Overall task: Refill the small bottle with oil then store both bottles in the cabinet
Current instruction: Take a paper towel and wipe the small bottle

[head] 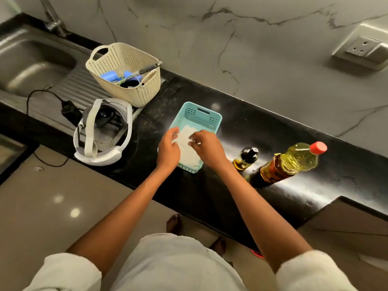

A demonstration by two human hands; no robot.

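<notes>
From the head camera, both hands were over a teal basket point(202, 114) on the black tabletop point(273, 131). The left hand point(169, 147) and the right hand point(206, 147) each had their fingers curled, pinching a white sheet point(186, 151) lying inside it; cloth or paper, I could not tell. Just right of the basket stood the small bottle point(246, 157), dark-capped, with a little oil at the bottom, and beside that the large bottle point(291, 162) of yellow oil, its red cap on. Neither was touched. Further left sat a cream basket point(126, 59) and a white headset point(100, 133), by the steel sink point(31, 61)
</notes>
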